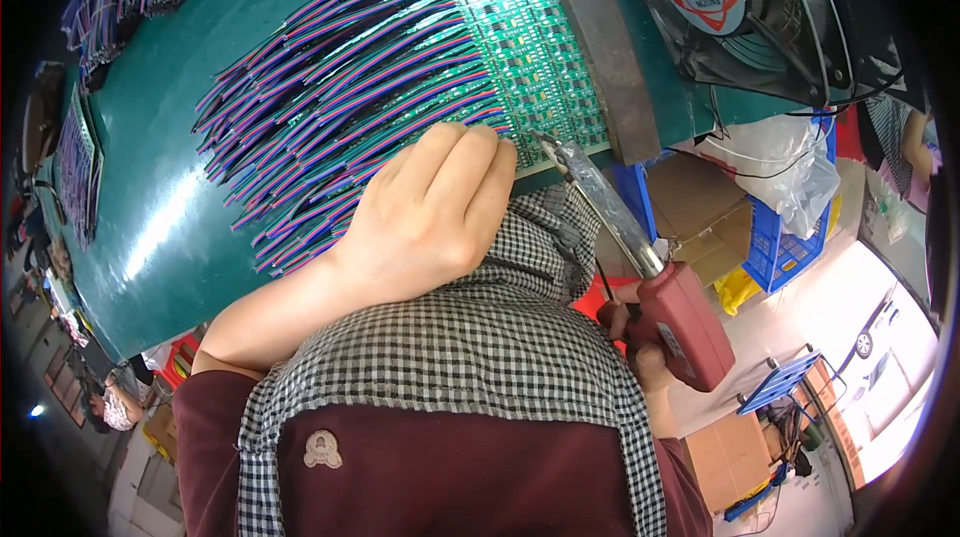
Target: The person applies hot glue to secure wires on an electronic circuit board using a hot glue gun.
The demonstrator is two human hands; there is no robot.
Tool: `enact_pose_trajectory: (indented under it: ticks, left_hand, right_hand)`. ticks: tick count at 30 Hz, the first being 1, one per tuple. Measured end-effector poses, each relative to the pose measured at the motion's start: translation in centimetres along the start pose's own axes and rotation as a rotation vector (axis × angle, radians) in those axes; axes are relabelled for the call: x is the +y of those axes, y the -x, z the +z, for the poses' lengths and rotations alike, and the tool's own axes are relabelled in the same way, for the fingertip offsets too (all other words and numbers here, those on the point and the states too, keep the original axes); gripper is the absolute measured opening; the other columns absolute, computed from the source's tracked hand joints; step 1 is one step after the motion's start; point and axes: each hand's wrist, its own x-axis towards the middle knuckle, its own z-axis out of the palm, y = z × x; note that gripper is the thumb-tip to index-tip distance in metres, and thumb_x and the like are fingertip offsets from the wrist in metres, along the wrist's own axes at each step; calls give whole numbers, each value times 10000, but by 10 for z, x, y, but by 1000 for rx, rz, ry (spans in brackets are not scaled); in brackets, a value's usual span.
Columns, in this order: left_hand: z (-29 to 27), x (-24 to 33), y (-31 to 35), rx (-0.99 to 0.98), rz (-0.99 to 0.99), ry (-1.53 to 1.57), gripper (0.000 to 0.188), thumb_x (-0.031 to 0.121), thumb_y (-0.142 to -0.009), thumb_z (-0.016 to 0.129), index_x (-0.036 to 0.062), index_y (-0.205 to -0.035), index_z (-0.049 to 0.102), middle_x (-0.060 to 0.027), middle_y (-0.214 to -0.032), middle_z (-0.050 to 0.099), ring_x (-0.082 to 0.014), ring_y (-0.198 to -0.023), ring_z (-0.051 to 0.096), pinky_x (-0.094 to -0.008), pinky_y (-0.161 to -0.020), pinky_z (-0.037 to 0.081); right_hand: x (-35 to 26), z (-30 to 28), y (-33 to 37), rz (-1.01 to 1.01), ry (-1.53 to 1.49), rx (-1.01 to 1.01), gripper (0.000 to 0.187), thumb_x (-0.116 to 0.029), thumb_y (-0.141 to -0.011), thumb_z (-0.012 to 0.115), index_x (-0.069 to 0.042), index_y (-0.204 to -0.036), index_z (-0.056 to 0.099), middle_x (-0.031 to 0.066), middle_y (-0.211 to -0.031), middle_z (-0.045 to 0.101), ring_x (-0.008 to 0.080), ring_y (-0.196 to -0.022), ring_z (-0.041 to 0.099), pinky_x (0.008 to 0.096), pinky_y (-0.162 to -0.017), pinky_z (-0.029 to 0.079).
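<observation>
One green printed-circuit panel (545,47), on a dark-green tabletop (200,67). Rows of thin multicoloured wires (290,142): left of the panel. One flat brownish metal bar (603,52): along its right edge. Left hand (430,202): at the panel's near-left corner, fingers curled together, fingertips hidden; whether they pinch wire cannot be told. Right hand (653,369): nearer the wearer than the panel, fingers wrapped round a dark-red pistol-shaped soldering iron (690,327), tip beside the panel's near edge. Risks: a slipping tip could burn the left hand; stray solder could bridge neighbouring joints.
</observation>
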Motion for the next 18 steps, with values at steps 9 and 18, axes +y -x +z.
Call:
enact_pose_trajectory:
  ticks: [9, 18]
  left_hand:
    - [0, 0, -1, 8, 13, -13, 351, 2, -631, 636, -87, -970, 635, -142, -896, 565, -251, -749, 588, -326, -632, 516]
    - [2, -2, 2, 25, 32, -35, 335, 13, -632, 637, -73, -956, 648, -143, -895, 564, -249, -751, 589, -326, -626, 517]
  right_hand:
    - [4, -9, 1, -54, 112, -100, 724, -117, -621, 736, 22, -1288, 493, 118, -867, 693, 221, -745, 683, 347, -704, 529]
    - [-5, -1, -11, -93, 57, -125, 721, -142, -660, 787, 17, -1299, 493, 96, -845, 703, 187, -697, 683, 290, -637, 530]
